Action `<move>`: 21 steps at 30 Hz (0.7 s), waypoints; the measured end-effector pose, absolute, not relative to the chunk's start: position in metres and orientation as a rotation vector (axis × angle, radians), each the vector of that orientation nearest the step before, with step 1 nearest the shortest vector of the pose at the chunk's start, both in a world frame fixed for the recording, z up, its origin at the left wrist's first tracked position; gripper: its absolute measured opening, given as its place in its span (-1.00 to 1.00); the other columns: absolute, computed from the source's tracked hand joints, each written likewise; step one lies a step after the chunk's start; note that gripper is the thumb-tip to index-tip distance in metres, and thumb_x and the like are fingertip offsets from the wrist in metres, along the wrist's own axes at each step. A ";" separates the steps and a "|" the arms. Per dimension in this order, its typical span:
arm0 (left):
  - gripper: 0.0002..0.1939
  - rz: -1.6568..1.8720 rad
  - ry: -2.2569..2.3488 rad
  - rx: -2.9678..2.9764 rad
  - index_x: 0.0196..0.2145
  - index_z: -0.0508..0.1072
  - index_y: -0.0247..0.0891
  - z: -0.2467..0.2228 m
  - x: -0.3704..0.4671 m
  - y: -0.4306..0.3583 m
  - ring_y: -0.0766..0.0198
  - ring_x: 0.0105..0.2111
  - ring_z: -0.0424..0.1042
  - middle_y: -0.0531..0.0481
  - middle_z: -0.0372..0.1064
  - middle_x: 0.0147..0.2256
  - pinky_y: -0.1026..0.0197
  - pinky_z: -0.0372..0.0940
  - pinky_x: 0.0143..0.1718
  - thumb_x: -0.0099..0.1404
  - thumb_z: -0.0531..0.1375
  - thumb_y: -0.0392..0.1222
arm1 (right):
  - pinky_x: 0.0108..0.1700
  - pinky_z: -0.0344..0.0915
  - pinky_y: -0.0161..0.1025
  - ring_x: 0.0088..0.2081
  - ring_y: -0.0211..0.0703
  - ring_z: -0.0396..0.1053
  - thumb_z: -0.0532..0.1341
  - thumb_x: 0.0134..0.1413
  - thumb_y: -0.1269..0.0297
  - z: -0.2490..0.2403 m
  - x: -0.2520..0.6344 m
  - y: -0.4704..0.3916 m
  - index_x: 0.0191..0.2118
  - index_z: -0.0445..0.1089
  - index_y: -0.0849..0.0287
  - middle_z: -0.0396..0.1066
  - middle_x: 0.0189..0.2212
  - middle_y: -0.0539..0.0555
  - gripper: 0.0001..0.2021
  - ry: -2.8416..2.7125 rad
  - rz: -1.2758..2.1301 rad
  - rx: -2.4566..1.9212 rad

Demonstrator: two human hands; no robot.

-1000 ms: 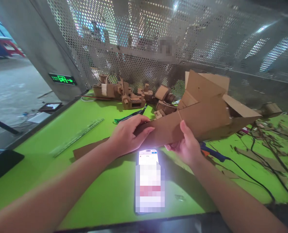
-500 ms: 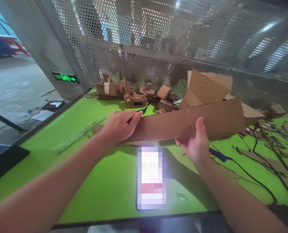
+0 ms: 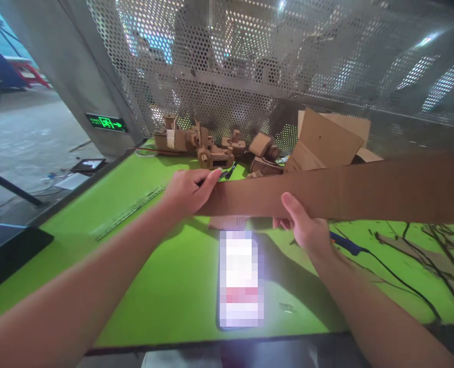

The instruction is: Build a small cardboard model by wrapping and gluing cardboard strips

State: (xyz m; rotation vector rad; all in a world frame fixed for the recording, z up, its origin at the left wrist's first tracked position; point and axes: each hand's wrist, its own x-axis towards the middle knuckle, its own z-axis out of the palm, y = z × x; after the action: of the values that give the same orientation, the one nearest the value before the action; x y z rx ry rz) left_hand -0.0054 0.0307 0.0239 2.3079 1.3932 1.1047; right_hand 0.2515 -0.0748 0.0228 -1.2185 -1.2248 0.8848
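Observation:
A long brown cardboard strip (image 3: 349,191) is held up across the table, running out of view on the right. My left hand (image 3: 188,190) is closed around its left end. A slim dark object (image 3: 200,182) also shows between that hand's thumb and fingers; I cannot make out its kind. My right hand (image 3: 305,225) grips the strip near its lower edge, thumb across the front and fingers partly hidden behind. Below the strip lies a phone (image 3: 240,278) with its screen lit and blurred out.
Cardboard models (image 3: 215,153) stand along the perforated metal wall (image 3: 227,97). Folded cardboard (image 3: 326,138) leans behind the strip. A clear ruler (image 3: 130,212) lies on the left of the green table (image 3: 150,301). A blue-handled corded tool (image 3: 347,244) and cardboard scraps (image 3: 410,248) lie right.
The cardboard strip has shifted right, and its right end has left the view. My left hand now sits at its left end. My right thumb has come down onto the strip's front.

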 end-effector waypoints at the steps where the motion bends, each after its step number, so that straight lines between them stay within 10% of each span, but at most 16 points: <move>1: -0.46 1.133 1.443 2.300 -0.59 0.16 -0.16 0.021 -0.009 0.037 0.23 -0.55 0.11 0.07 0.07 -0.61 0.14 -0.06 -0.43 0.49 0.06 0.15 | -0.60 0.13 -0.19 -0.62 -0.19 0.30 0.39 0.15 -0.22 0.023 0.253 -0.073 -0.38 0.52 0.09 0.45 -0.61 0.01 -0.57 -1.168 0.823 -1.189; 5: -0.74 1.514 1.478 1.886 -0.30 0.42 -0.16 0.011 -0.016 0.062 0.12 -0.30 0.42 -0.05 0.46 -0.34 0.18 0.21 -0.27 0.40 0.24 0.08 | -0.65 0.10 -0.18 -0.66 -0.22 0.27 0.43 0.12 -0.12 0.022 0.259 -0.062 -0.34 0.46 0.07 0.49 -0.52 0.00 -0.64 -0.980 0.549 -1.092; 13: -0.79 1.228 0.939 0.846 -0.28 0.50 -0.33 0.013 0.009 0.050 0.30 -0.35 0.54 -0.15 0.51 -0.28 0.24 0.50 -0.21 0.38 0.38 -0.14 | -0.69 -0.02 -0.19 -0.74 -0.31 0.09 0.30 0.26 -0.14 0.027 0.260 -0.055 -0.34 0.38 0.02 0.36 -0.59 -0.07 -0.65 -0.923 0.482 -0.983; 21: -0.82 1.253 0.759 0.716 -0.20 0.55 -0.27 0.018 0.027 0.022 0.34 -0.39 0.53 -0.04 0.59 -0.30 0.33 0.49 -0.38 0.30 0.44 -0.20 | -0.59 0.19 -0.15 -0.58 -0.10 0.41 0.30 0.18 -0.30 0.011 0.252 -0.058 -0.48 0.39 0.05 0.42 -0.64 0.05 -0.49 -1.008 0.829 -1.107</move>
State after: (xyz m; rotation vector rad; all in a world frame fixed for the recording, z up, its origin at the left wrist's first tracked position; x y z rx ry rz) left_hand 0.0272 0.0223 0.0180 0.7162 0.7591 1.2533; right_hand 0.2517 -0.0583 0.0112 -1.1072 -1.0082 0.8287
